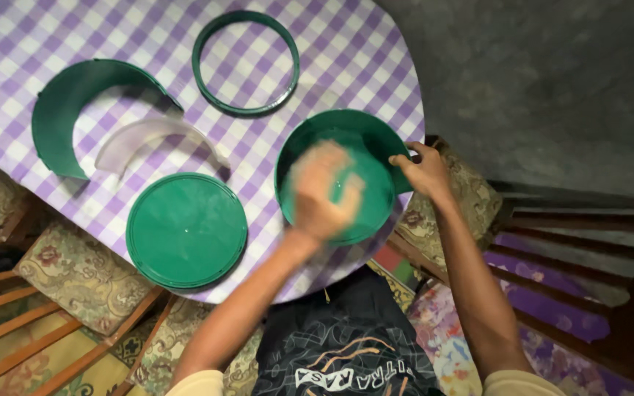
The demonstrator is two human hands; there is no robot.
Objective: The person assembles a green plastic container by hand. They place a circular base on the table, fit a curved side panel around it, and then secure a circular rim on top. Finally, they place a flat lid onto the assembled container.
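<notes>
The right hand (pixel 425 170) grips the 3 o'clock rim of the green bowl (pixel 365 136) at the desk (pixel 53 44) edge, while the blurred left hand (pixel 322 192), grip indeterminate, hovers inside it.

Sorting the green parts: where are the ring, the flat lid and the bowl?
Ring (pixel 246 110): head view, lower band.
Flat lid (pixel 186 230): head view, centre of top.
Bowl (pixel 376 139): head view, inner wall near rim.

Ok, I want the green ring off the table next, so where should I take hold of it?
Probably pinch the near rim of the green ring, coming from above. It lies flat on the checked tablecloth, open in the middle, so a finger can slip inside the band. It sits clear of the green bowl.
</notes>
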